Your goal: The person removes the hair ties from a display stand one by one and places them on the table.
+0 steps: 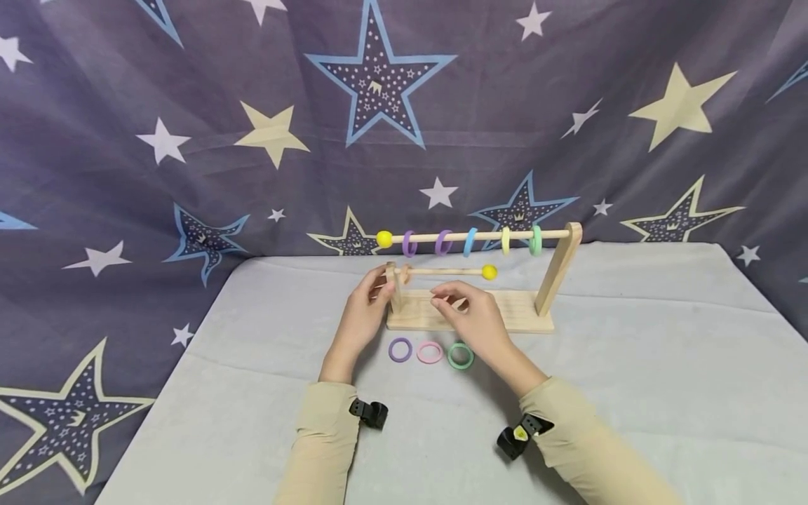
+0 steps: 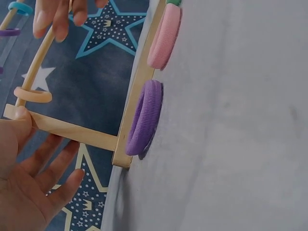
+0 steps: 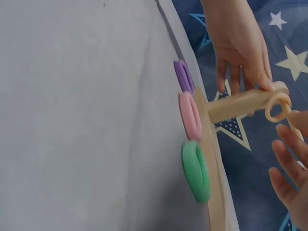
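My left hand (image 1: 362, 308) grips the short upright of a wooden rack (image 1: 533, 322), its thumb near the top and its other fingers behind. A peach hair tie (image 2: 36, 96) hangs on the lower rod (image 1: 442, 271), right beside that upright. My right hand (image 1: 473, 315) is in front of the lower rod, fingers bent, thumb and index slightly apart, with nothing seen between them. A purple hair tie (image 1: 400, 349), a pink hair tie (image 3: 190, 115) and a green hair tie (image 3: 195, 171) lie in a row before the base.
The upper rod (image 1: 486, 236) carries several hair ties, among them a blue one (image 1: 470, 242) and a green one (image 1: 536, 240). Yellow balls cap the rods' free ends. A tall upright (image 1: 558, 270) stands at the right. Behind the grey cloth-covered table (image 1: 663, 393) hangs a star-patterned curtain (image 1: 492, 91).
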Available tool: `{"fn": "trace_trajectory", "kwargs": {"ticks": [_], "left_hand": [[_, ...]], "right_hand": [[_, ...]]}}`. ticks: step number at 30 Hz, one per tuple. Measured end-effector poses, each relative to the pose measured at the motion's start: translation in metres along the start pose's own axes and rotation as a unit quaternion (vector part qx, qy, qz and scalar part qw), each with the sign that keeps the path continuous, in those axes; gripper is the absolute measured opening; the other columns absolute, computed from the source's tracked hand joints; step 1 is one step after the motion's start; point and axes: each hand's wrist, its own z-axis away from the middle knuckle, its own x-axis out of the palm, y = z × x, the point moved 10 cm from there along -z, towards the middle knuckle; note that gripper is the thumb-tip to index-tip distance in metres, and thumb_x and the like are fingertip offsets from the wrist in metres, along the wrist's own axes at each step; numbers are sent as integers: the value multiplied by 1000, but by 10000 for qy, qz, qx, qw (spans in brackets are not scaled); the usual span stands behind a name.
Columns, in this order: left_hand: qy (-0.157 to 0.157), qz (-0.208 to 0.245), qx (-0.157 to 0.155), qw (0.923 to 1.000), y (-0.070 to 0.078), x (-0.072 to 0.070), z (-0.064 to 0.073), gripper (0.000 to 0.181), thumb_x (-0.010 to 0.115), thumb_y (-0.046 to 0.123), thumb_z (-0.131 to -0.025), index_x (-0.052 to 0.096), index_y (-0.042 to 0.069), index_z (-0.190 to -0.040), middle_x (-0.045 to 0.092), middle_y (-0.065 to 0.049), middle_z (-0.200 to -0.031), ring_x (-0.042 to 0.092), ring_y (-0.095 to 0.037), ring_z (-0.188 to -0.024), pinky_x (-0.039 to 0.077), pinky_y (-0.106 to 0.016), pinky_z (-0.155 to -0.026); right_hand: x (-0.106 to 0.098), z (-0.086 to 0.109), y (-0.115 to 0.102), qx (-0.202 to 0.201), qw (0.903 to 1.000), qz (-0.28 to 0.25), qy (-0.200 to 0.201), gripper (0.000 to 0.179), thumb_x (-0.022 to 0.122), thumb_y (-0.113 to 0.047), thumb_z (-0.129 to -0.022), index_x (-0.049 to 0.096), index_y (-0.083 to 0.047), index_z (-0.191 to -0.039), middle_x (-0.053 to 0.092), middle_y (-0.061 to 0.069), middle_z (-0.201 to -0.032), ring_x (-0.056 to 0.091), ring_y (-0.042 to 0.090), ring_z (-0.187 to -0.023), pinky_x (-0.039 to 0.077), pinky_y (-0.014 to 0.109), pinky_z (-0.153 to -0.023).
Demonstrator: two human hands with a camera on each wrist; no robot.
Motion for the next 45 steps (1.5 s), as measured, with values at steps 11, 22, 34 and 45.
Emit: {"fn": "trace_trajectory", "kwargs": {"ticks": [11, 22, 34, 45], "left_hand": [[-31, -83, -97, 9999, -3, -1, 0, 44, 52, 26, -104, 50, 8, -144, 61, -20, -128, 60, -32, -117, 46, -43, -102], [-43, -35, -65, 10000, -1, -1, 0, 43, 52, 25, -104, 50, 9, -144, 61, -20, -129, 60, -32, -117, 45, -43, -103], [-40, 73, -43, 10000, -2, -1, -1, 42, 52, 25, -104, 51, 10, -143, 62, -19, -128, 60, -31, -116, 46, -42, -102], [-79, 59, -60, 9999, -3, 0, 0, 43, 52, 26, -104, 50, 10, -144, 61, -19, -130, 59, -31, -119, 44, -42, -104]], "right_hand": [[18, -12, -2, 267, 9986, -232, 398, 13, 75, -13, -89, 76, -9, -102, 74, 3, -91, 66, 17, -79, 51, 28, -65], [31, -18, 0, 392, 9951, -617, 673, 15, 77, -8, -86, 75, -5, -100, 74, 5, -89, 66, 18, -75, 52, 26, -66], [41, -18, 1, 650, 9943, -411, 735, 19, 78, -17, -86, 76, -9, -103, 74, 2, -86, 65, 17, -75, 52, 31, -69], [47, -16, 1, 698, 9949, -81, 728, 17, 79, -21, -86, 76, -12, -100, 74, -1, -86, 65, 15, -75, 50, 31, -66]]}}
